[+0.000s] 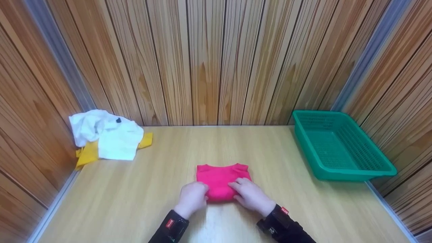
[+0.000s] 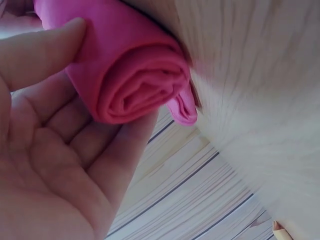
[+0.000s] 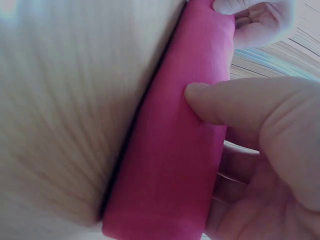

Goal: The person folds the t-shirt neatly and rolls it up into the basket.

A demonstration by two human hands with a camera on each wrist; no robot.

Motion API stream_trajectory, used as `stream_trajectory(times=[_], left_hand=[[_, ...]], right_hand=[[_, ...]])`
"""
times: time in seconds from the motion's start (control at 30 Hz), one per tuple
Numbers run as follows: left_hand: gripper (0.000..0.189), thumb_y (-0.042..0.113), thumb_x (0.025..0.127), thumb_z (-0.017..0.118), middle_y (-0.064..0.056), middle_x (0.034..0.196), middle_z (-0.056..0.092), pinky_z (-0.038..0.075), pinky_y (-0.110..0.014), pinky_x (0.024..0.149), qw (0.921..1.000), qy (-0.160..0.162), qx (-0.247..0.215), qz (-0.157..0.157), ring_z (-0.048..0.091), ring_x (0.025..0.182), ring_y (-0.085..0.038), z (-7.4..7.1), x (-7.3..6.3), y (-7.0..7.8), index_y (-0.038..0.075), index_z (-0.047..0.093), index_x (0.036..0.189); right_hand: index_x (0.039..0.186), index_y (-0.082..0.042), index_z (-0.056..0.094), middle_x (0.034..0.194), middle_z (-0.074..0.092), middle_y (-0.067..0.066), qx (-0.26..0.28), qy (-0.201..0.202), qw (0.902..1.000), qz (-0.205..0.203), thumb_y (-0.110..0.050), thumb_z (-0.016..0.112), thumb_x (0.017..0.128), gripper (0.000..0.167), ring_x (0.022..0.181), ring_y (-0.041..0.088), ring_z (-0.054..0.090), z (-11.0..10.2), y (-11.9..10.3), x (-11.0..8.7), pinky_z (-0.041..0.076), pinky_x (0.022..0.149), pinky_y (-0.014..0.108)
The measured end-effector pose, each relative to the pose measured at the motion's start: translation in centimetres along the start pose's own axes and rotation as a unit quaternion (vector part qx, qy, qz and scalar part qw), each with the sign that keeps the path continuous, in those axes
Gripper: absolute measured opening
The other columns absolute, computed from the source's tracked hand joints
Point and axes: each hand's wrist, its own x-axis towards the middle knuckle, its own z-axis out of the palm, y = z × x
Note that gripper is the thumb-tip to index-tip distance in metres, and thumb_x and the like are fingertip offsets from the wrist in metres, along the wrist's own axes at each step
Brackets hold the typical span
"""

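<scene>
A bright pink shirt (image 1: 219,176) lies on the table in front of me, its curved neckline at the far side and its near part rolled into a thick tube. My left hand (image 1: 192,198) grips the left end of the roll, thumb on the near side and fingers over the top. The left wrist view shows the spiral layers of the roll's end (image 2: 145,90), with a small flap of cloth beyond it. Farther right, my right hand (image 1: 251,195) holds the roll the same way, its thumb (image 3: 210,102) pressed against the smooth pink cloth.
At the back left, a crumpled white cloth (image 1: 118,143) with a dark spot lies over a yellow cloth (image 1: 89,154). A green plastic basket (image 1: 317,165) stands at the right, near the wood-panelled wall (image 1: 206,67). Panelled walls also close off both sides of the table (image 1: 162,152).
</scene>
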Motion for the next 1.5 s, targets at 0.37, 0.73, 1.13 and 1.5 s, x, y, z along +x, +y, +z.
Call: stream_trajectory(times=[0.37,0.73,1.13,1.5], left_hand=[[0.023,0.01,0.085,0.073,0.006,0.063,0.048,0.047,-0.036,0.063,0.9938,-0.054,-0.097,-0.01,0.056,0.066,-0.015,-0.5,1.3,-1.3,0.014,0.056,0.07],[0.026,0.013,0.091,0.069,0.005,0.062,0.041,0.041,-0.034,0.064,0.9798,-0.092,-0.165,-0.064,0.044,0.062,-0.013,-0.3,3.0,-2.5,0.014,0.053,0.07],[0.019,0.018,0.088,0.073,0.002,0.07,0.058,0.05,-0.04,0.068,0.9893,-0.057,-0.089,-0.1,0.063,0.076,-0.022,0.0,3.6,-2.1,0.014,0.062,0.072],[0.019,0.018,0.087,0.074,0.001,0.072,0.062,0.051,-0.04,0.067,0.991,-0.054,-0.071,-0.1,0.066,0.078,-0.024,0.2,3.6,-1.9,0.015,0.063,0.071]], right_hand=[[0.118,-0.004,0.058,0.108,0.066,0.014,0.041,-0.049,0.9958,0.066,-0.007,0.065,0.093,0.025,0.106,0.031,0.063,-0.5,0.3,1.0,0.05,0.091,0.044],[0.114,0.001,0.064,0.111,0.065,0.018,0.027,-0.019,0.999,0.029,-0.004,0.059,0.096,0.02,0.112,0.035,0.059,0.4,2.0,2.3,0.044,0.099,0.048],[0.11,-0.001,0.069,0.104,0.065,0.013,0.017,0.009,0.9992,0.035,-0.007,0.059,0.097,0.017,0.103,0.029,0.062,0.6,2.3,3.0,0.049,0.092,0.043],[0.129,-0.002,0.062,0.125,0.063,0.012,-0.058,0.027,0.9976,0.024,-0.012,0.065,0.094,0.037,0.12,0.029,0.057,0.2,0.3,2.1,0.043,0.103,0.046]])
